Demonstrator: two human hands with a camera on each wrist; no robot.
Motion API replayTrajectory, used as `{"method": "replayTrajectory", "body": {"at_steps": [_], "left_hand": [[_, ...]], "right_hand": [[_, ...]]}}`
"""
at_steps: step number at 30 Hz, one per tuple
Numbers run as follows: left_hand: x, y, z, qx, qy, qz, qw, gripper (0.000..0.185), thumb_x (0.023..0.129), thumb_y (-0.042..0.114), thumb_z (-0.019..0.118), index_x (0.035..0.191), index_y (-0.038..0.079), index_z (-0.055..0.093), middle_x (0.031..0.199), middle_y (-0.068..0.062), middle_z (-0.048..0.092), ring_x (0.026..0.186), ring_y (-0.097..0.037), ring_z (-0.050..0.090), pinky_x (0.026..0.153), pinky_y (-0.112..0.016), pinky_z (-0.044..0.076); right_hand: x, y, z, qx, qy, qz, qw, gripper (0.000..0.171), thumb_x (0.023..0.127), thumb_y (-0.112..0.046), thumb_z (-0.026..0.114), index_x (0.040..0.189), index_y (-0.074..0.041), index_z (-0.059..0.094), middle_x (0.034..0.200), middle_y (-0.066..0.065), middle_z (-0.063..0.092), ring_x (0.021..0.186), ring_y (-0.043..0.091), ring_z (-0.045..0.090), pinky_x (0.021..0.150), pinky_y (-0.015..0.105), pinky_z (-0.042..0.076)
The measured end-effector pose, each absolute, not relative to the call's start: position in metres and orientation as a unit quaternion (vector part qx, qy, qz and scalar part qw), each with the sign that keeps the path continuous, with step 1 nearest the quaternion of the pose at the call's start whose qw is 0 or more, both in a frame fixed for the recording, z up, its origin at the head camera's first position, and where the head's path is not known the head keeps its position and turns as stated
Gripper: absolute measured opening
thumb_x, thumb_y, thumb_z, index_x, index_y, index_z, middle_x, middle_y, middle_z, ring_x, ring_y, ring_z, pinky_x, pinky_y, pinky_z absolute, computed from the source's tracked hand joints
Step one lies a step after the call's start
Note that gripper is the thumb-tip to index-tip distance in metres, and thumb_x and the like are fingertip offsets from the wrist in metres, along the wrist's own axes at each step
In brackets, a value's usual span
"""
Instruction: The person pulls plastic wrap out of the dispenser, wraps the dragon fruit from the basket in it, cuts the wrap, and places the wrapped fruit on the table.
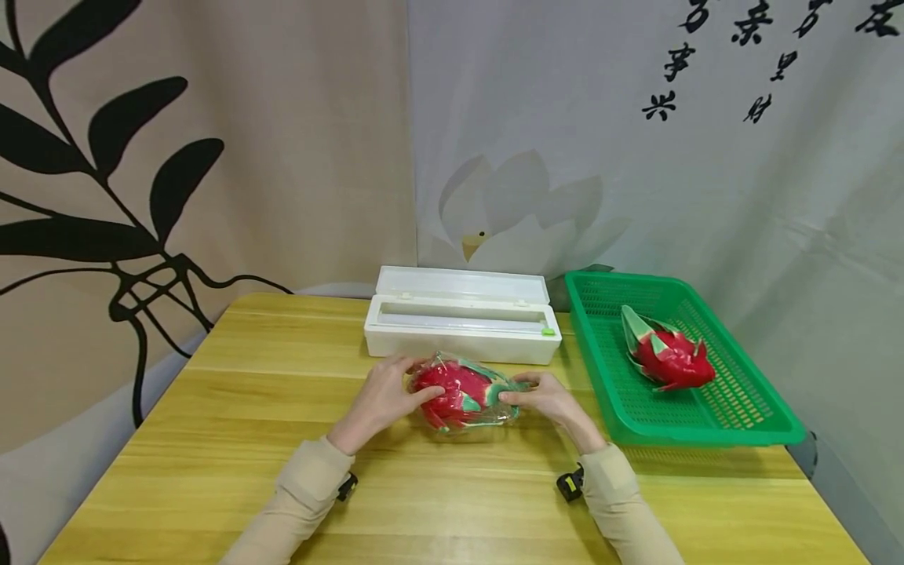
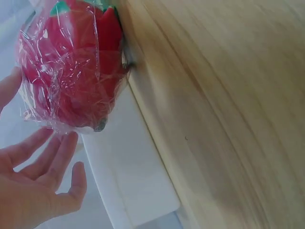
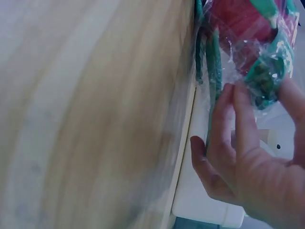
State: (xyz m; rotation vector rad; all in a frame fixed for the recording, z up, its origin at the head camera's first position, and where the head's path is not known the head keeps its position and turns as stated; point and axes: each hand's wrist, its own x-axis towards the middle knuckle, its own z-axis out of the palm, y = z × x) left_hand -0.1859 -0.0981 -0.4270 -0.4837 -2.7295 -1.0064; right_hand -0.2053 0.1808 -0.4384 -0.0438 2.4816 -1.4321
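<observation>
A red dragon fruit (image 1: 461, 395) with green leaf tips, wrapped in clear plastic film, lies between both hands at the middle of the table. At its rounded red end, my left hand (image 1: 384, 395) holds it with thumb and fingertips. My right hand (image 1: 549, 400) pinches the leafy green end through the film. In the left wrist view, wrinkled film covers the dragon fruit (image 2: 71, 67) and the left fingertips touch its end. The right wrist view shows the right hand (image 3: 252, 162) with fingertips against film and leaves; loose film hangs there.
Behind the fruit stands a white cling film dispenser (image 1: 459, 344) with its lid raised. A green plastic basket (image 1: 600, 353) on the right holds another dragon fruit (image 1: 671, 357). The wooden table (image 1: 212, 439) reaches up to the printed curtain (image 1: 318, 141).
</observation>
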Motion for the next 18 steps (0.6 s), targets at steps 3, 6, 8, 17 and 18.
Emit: {"method": "replayTrajectory", "body": {"at_steps": [3,6,8,17,18], "left_hand": [[-0.185,-0.098,-0.428,-0.170,-0.921,-0.335,0.108,0.062,0.078,0.042,0.076,0.124,0.004,0.059,0.110,-0.011,0.062,0.096,-0.027,0.063,0.081,-0.039,0.055],[-0.185,-0.098,-0.430,-0.186,-0.923,-0.317,0.117,0.062,0.079,0.042,0.074,0.127,0.006,0.057,0.105,-0.009,0.058,0.087,-0.021,0.059,0.076,-0.035,0.052],[-0.184,-0.098,-0.430,-0.198,-0.925,-0.300,0.124,0.060,0.081,0.043,0.072,0.128,0.008,0.057,0.106,-0.008,0.059,0.087,-0.019,0.057,0.079,-0.036,0.051],[-0.181,-0.095,-0.429,-0.216,-0.927,-0.276,0.130,0.060,0.087,0.044,0.065,0.133,0.008,0.051,0.119,-0.010,0.059,0.110,-0.028,0.055,0.094,-0.050,0.046],[-0.181,-0.095,-0.428,-0.219,-0.927,-0.273,0.133,0.061,0.087,0.043,0.065,0.135,0.008,0.049,0.122,-0.011,0.058,0.114,-0.029,0.054,0.096,-0.052,0.045]], "right_hand": [[-0.204,0.181,-0.437,-0.027,0.866,-0.481,0.132,0.061,0.082,-0.025,0.075,0.130,0.005,0.053,0.131,0.028,0.050,0.112,0.032,0.052,0.090,0.040,0.049],[-0.203,0.181,-0.435,-0.060,0.871,-0.470,0.128,0.061,0.084,-0.027,0.071,0.134,0.001,0.050,0.135,0.029,0.048,0.119,0.039,0.053,0.097,0.049,0.048],[-0.202,0.182,-0.434,-0.083,0.875,-0.461,0.121,0.060,0.086,-0.027,0.070,0.135,0.000,0.049,0.138,0.027,0.047,0.117,0.040,0.057,0.096,0.048,0.050],[-0.195,0.180,-0.422,-0.154,0.911,-0.374,0.080,0.055,0.088,-0.027,0.068,0.134,-0.004,0.051,0.141,0.022,0.047,0.111,0.042,0.060,0.090,0.047,0.054],[-0.194,0.179,-0.420,-0.162,0.917,-0.357,0.074,0.055,0.088,-0.027,0.068,0.134,-0.004,0.051,0.140,0.021,0.048,0.112,0.041,0.059,0.091,0.048,0.053]]}}
